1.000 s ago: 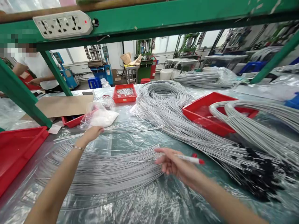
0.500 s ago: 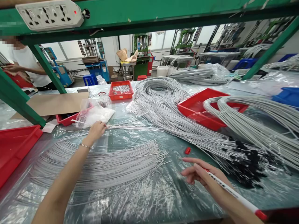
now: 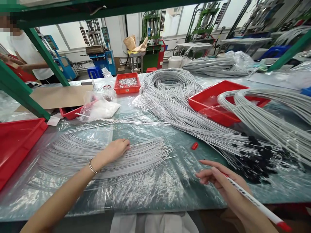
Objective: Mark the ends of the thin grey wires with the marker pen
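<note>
My left hand (image 3: pixel 115 151) rests palm down on a flat fan of thin grey wires (image 3: pixel 80 155) spread over the plastic-covered table, fingers loosely curled on the strands. My right hand (image 3: pixel 224 184) hovers near the table's front edge and grips a white marker (image 3: pixel 255 202) with a red end, its tip pointing toward the wire ends. The marker's red cap (image 3: pixel 194 146) lies loose on the table between the fan and a thick bundle of grey cables with black plugs (image 3: pixel 255 155).
Red trays stand at the left (image 3: pixel 17 142), the right (image 3: pixel 218 97) and the back (image 3: pixel 127 83), the last holding small metal parts. Coiled grey cables (image 3: pixel 167 84), a plastic bag (image 3: pixel 99 108) and cardboard (image 3: pixel 60 97) lie behind. A person in white (image 3: pixel 23 55) works at far left.
My left hand has come back from the far loose wires onto the near fan. My right hand has drawn toward me with the uncapped marker; the red cap now lies on the table.
</note>
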